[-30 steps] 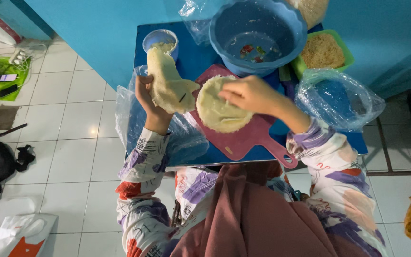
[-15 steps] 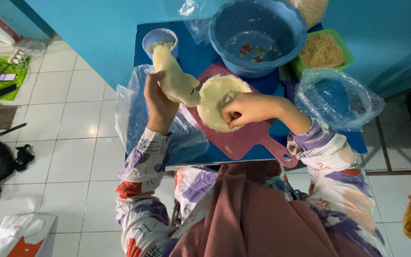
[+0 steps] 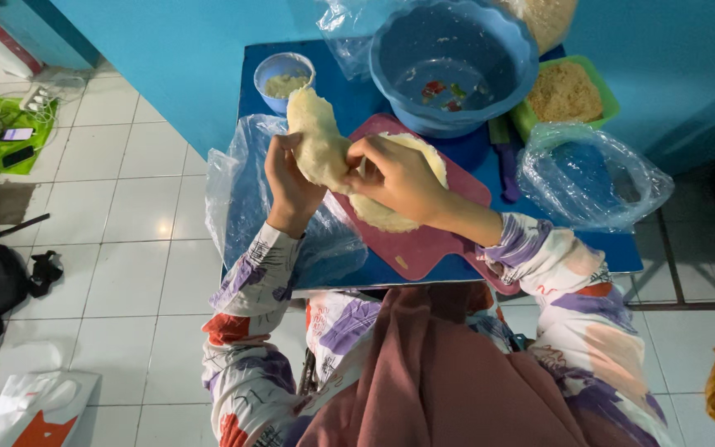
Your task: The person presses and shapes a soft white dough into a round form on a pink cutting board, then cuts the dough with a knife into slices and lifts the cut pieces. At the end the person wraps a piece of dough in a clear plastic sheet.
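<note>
My left hand (image 3: 290, 184) holds up a pale, floppy sheet of dough (image 3: 316, 141) above the blue table. My right hand (image 3: 396, 175) has come across to it and its fingers touch the sheet's right edge. Under the right hand a second round dough sheet (image 3: 384, 217) lies flat on the dark pink cutting board (image 3: 432, 248), partly hidden by the hand.
A big blue bowl (image 3: 457, 62) with a few food bits, a small blue cup of filling (image 3: 283, 79), a green tray of crumbs (image 3: 568, 93) and clear plastic bags (image 3: 593, 178) crowd the small blue table (image 3: 614, 252). Bags and a phone lie on the tiled floor at left.
My right hand has left the middle of the flat dough sheet and moved left to the sheet my left hand holds. The left hand has shifted slightly right.
</note>
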